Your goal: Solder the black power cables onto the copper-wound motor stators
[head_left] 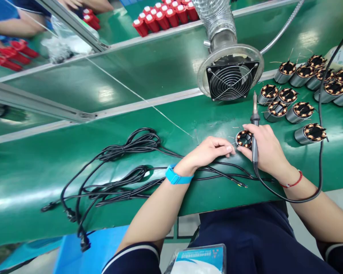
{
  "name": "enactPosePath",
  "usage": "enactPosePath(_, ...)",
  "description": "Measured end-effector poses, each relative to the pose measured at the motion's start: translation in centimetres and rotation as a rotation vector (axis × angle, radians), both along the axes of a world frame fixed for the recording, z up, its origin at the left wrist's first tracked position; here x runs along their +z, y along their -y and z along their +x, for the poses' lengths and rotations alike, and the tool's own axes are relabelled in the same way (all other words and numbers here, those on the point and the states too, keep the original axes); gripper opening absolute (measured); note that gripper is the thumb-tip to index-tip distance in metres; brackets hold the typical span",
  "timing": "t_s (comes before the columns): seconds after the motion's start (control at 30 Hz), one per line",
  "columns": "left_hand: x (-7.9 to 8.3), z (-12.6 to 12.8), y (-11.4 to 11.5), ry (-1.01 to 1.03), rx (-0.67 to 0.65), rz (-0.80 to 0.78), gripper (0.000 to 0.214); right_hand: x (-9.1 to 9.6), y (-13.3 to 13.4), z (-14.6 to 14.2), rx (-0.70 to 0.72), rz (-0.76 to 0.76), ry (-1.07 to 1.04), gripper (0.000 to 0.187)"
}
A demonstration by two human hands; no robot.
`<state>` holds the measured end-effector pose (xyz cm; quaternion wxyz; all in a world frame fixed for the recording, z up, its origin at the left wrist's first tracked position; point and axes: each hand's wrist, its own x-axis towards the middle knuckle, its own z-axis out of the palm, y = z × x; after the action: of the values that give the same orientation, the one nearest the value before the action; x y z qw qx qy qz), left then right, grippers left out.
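My left hand [210, 151], with a blue band at the wrist, is closed in a pinch beside a small motor stator [244, 138] with copper windings on the green table. What it pinches is too small to make out. My right hand [264, 149] touches the stator's right side and grips a soldering iron [254, 125], whose tip points up and away. The iron's black cord [320, 160] loops off to the right. Black cables [122, 171] lie under my left forearm.
A fume extractor fan [231, 79] on a ribbed duct stands just behind the stator. Several more stators [303, 110] lie at the right. Red parts [165, 15] line the far bench. Another person's arms [11, 28] work at the far left. A blue bin [103, 247] sits below the table's edge.
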<state>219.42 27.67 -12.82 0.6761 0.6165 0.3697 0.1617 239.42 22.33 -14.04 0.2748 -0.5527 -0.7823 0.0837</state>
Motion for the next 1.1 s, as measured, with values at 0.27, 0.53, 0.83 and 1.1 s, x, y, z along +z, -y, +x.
enactPosePath(0.27, -0.9, -0.4, -0.7, 0.057, 0.333, -0.104, 0.024, -0.4, -0.6, 0.4, 0.017, -0.018, -0.067, 0.052)
enactPosePath(0.53, -2.6, 0.0, -0.7, -0.320, 0.307, 0.522, 0.036, 4.9, 1.5, 6.3, -0.387, 0.199, -0.625, 0.042)
enactPosePath(0.83, -2.8, 0.0, -0.8, -0.463, 0.112, 0.662, 0.043, 10.8, -2.6, 24.2, -1.152, 0.352, -0.891, 0.017)
enactPosePath(1.1, -3.0, 0.0, -1.3, -0.553, 0.020, 0.687, 0.043, 7.8, -3.0, 31.9, -1.167, 0.479, -0.663, 0.021)
